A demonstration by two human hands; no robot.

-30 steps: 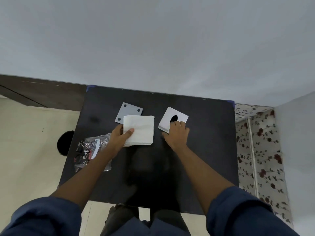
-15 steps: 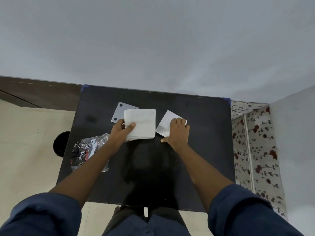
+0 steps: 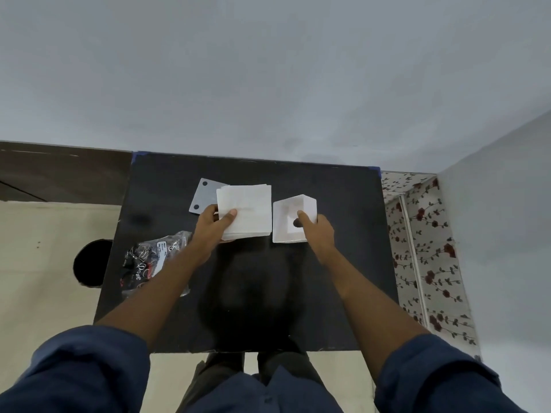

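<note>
A stack of white paper napkins lies on the black table. My left hand grips the stack's near left corner, thumb on top. To the right stands a white square box, open side up, with a round hole in its bottom. My right hand holds the box's right wall, with the thumb reaching inside near the hole. A grey square plate with dark holes lies partly under the napkins, at their left.
A crumpled dark plastic wrapper with a label lies at the table's left, under my left forearm. A wall rises behind the table's far edge. A round dark object sits on the floor to the left. A floral-patterned surface borders the right.
My right hand has turned the white box from lying flat with its bottom up to standing open side up. My left hand kept its hold on the napkin stack.
</note>
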